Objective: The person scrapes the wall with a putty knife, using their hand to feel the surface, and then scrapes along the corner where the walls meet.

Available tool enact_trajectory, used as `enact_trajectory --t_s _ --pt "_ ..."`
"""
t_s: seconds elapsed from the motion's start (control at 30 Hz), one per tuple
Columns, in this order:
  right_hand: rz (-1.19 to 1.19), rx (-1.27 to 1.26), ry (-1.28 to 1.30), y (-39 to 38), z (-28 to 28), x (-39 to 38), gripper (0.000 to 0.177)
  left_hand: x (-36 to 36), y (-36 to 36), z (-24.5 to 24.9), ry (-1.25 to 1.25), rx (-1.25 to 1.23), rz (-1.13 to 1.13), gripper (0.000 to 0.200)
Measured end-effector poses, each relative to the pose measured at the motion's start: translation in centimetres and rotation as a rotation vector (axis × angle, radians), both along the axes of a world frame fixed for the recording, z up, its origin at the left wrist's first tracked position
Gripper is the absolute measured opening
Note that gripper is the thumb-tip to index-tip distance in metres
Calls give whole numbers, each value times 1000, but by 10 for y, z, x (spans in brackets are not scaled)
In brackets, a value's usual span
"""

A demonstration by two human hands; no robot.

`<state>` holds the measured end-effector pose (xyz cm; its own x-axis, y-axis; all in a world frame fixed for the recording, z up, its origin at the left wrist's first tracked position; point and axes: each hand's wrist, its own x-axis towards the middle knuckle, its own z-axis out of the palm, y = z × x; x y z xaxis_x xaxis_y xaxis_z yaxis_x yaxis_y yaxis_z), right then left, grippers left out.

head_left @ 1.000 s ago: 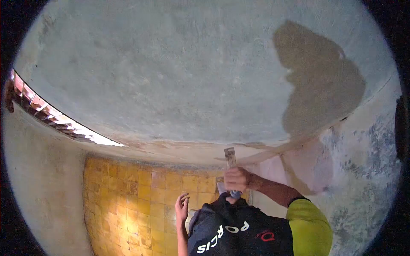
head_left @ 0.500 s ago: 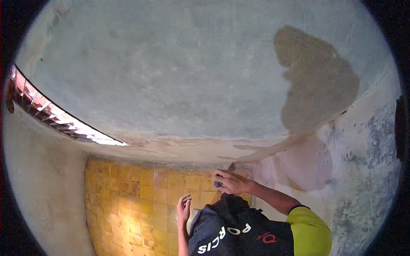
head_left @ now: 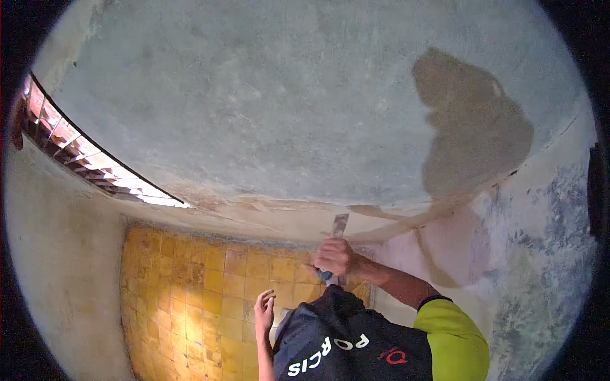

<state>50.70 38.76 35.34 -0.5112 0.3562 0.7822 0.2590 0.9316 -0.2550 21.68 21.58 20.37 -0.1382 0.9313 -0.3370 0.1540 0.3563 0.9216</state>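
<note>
My right hand point(head_left: 335, 257) is wrapped round the dark handle of a putty knife point(head_left: 340, 225). The knife's flat metal blade points up, overlapping the lower strip of the wall point(head_left: 267, 213). Part of the blue-grey handle end shows below my fist. To the left, my left hand point(head_left: 264, 309) hangs in the air beside my dark shirt, fingers bent but apart and nothing in them. Damp brown patches point(head_left: 473, 124) mark the grey wall up and to the right of the knife.
A barred window opening point(head_left: 95, 162) lets in light on the left. Yellow tiles point(head_left: 210, 286) cover the floor below, with a bright sunlit spot. On the right stands a side wall point(head_left: 527, 254) with peeling, blotchy paint, meeting the grey wall in a corner.
My right hand has risen and turned, so the knife's blade now points upward and shows more of its length. My left hand has shifted a little left and the view has moved slightly.
</note>
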Motion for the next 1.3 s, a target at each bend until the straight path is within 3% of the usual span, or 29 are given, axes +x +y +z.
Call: enact_trajectory --t_s 0.1,0.13,0.2,0.27,0.37,0.4,0.5,0.63,0.67,0.77,0.8,0.87,0.93,1.13,1.23,1.3 --pt "-27 25 -75 39 -26 19 27 6 -1 -6 -19 -12 24 26" --pt "-161 -111 -4 44 -37 21 19 9 -2 -5 -7 -11 11 26" --pt "-14 63 -79 35 -49 26 25 12 2 -1 19 2 -13 27" --pt "118 218 -103 18 -19 13 30 16 4 -5 -8 -4 23 27" --pt "190 176 -73 28 -18 22 34 19 -4 -17 -27 1 35 26" --pt "33 47 -159 36 -9 35 17 20 -4 -17 -30 -1 30 26" --pt "137 127 -137 33 -10 21 21 25 -6 -13 -22 -21 18 26" --pt "86 80 -207 44 -9 37 21 29 1 -1 -15 -17 42 26" --pt "-38 -114 -104 47 -20 38 15 28 -2 -7 -7 -17 37 26" --pt "230 -37 -145 38 -65 30 22 23 1 -19 4 -5 49 26" --pt "152 231 -262 19 -5 27 21 26 -2 -15 -9 -12 71 26" --pt "178 88 -266 27 -20 31 24 27 -10 -14 -30 -20 83 26" --pt "52 96 -217 40 -16 34 21 26 -10 -13 -21 -28 65 26" --pt "225 202 -248 15 -8 15 28 20 -8 -11 0 9 49 26" --pt "55 69 -192 56 -49 39 19 10 -16 -22 -62 23 43 25" --pt "-11 -164 -219 52 -61 41 14 1 -19 -19 -42 -17 -2 27"
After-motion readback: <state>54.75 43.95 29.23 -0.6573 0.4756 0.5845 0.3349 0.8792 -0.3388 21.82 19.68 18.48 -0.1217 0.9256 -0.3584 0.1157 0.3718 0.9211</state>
